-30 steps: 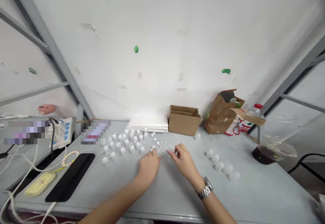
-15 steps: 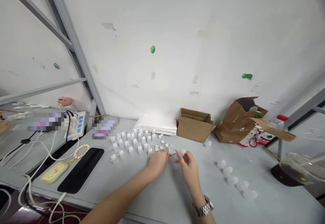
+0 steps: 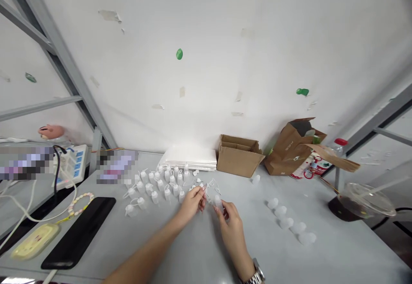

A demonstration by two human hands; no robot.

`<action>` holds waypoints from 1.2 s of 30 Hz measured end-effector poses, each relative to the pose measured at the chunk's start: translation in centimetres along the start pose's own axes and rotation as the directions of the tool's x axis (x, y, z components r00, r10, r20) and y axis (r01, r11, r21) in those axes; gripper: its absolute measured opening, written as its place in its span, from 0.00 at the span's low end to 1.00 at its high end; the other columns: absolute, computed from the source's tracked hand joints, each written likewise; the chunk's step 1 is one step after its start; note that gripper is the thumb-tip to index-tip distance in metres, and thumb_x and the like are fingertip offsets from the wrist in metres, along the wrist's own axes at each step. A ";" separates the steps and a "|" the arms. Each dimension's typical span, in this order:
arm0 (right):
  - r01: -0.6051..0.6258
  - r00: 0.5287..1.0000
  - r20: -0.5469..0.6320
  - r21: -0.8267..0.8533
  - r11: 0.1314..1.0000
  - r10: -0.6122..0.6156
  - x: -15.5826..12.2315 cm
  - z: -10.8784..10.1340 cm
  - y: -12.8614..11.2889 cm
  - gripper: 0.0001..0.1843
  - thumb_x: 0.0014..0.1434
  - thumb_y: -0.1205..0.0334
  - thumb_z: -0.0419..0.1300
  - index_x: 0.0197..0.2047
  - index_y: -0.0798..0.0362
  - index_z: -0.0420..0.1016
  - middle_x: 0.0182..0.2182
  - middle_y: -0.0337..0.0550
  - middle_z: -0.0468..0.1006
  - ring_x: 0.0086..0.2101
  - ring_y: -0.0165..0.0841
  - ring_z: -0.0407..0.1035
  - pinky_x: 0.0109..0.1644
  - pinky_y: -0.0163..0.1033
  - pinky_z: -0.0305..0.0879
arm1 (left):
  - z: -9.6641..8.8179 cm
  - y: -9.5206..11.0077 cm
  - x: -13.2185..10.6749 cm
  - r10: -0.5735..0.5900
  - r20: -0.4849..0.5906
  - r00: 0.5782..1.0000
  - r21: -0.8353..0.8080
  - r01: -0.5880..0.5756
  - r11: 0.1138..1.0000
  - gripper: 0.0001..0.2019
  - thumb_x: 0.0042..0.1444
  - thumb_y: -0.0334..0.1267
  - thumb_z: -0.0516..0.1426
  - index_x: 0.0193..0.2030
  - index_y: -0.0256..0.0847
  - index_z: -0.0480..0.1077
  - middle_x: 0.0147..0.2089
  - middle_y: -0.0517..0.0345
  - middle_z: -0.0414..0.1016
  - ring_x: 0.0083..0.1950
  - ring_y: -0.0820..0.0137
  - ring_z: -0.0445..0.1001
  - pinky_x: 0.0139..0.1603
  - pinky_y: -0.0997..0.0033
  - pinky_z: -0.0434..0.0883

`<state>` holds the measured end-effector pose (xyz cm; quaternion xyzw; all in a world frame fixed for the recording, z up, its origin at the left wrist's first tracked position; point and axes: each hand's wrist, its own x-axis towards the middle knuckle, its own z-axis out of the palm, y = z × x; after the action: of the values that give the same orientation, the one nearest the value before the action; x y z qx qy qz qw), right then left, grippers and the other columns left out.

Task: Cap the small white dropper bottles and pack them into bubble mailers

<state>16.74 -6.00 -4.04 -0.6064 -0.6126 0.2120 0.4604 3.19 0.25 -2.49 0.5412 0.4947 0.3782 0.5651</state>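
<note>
Over the pale grey worktop [image 3: 289, 254], what do you have in the hands from where I can't see?

From my remote seat, I see the left hand [image 3: 191, 203] curled, its fingertips [image 3: 202, 191] pinched together on what looks like a thin white plastic strap [image 3: 207, 191]. The right hand [image 3: 229, 231] is partly closed around a small translucent plastic bottle [image 3: 218, 202], with fingers and thumb on its body.

Which way does that bottle point?

Its long axis is tilted, with the rounded base low and toward the right hand and the narrower end up toward the left. It sits between the hands, over the worktop. The nozzle is too small for me to make out.

What's around them?

Left of the hands stand rows of small white upright dropper bottles [image 3: 154, 187] with looped straps, and loose white caps [image 3: 196, 173] lie just beyond them. To the right, frosted bottle bodies [image 3: 286, 220] form a diagonal line, and one more [image 3: 255, 179] lies near an open brown cardboard carton [image 3: 240, 156]. Behind are a stack of white sheets [image 3: 188, 157] and a torn brown paper bag [image 3: 291, 151]. On the left is a long black mat [image 3: 79, 232].
</note>
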 end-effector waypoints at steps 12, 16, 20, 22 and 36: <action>0.049 0.992 0.120 -0.073 0.996 -0.040 -0.3 -0.2 -0.7 0.17 0.61 0.53 0.50 0.41 0.54 0.74 0.26 0.43 0.72 0.26 0.33 0.65 0.31 0.36 0.63 | 0.7 0.7 -1.4 0.072 0.062 0.995 -0.053 -0.069 0.996 0.22 0.49 0.60 0.50 0.18 0.43 0.57 0.12 0.69 0.56 0.14 0.76 0.56 0.18 0.75 0.56; 0.077 0.990 0.119 -0.059 0.995 -0.070 -0.4 -0.1 -0.7 0.17 0.61 0.54 0.50 0.43 0.54 0.74 0.27 0.43 0.72 0.26 0.33 0.66 0.32 0.36 0.64 | 0.6 0.9 -1.6 0.097 0.027 0.995 -0.045 -0.096 0.994 0.20 0.50 0.57 0.52 0.19 0.43 0.58 0.15 0.68 0.57 0.17 0.75 0.58 0.20 0.74 0.59; 0.079 0.990 0.116 -0.040 0.996 -0.074 -0.4 0.1 -0.6 0.17 0.61 0.54 0.50 0.45 0.53 0.74 0.27 0.43 0.72 0.26 0.33 0.66 0.32 0.36 0.65 | 0.6 1.1 -1.6 0.125 -0.045 0.991 -0.046 -0.127 0.991 0.14 0.48 0.51 0.55 0.27 0.41 0.65 0.23 0.64 0.65 0.25 0.72 0.65 0.27 0.73 0.63; 0.085 0.991 0.105 -0.031 0.996 -0.082 -0.4 0.1 -0.7 0.18 0.61 0.53 0.51 0.45 0.53 0.74 0.27 0.43 0.72 0.26 0.33 0.66 0.32 0.35 0.65 | 0.5 1.2 -1.5 0.139 -0.084 0.987 -0.038 -0.142 0.989 0.12 0.48 0.48 0.56 0.26 0.41 0.68 0.26 0.61 0.68 0.30 0.70 0.67 0.31 0.72 0.64; 0.020 0.999 0.028 0.091 0.996 -0.023 -0.2 -0.1 -0.9 0.12 0.56 0.56 0.57 0.40 0.52 0.76 0.28 0.42 0.73 0.27 0.32 0.67 0.33 0.35 0.66 | 0.2 1.0 -1.3 0.045 0.037 0.998 -0.243 -0.035 0.969 0.13 0.44 0.46 0.62 0.33 0.39 0.76 0.39 0.50 0.80 0.46 0.60 0.74 0.51 0.62 0.66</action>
<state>16.26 -6.35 -3.29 -0.5749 -0.6155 0.2435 0.4809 3.22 -0.96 -1.33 0.4859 0.4219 0.4355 0.6295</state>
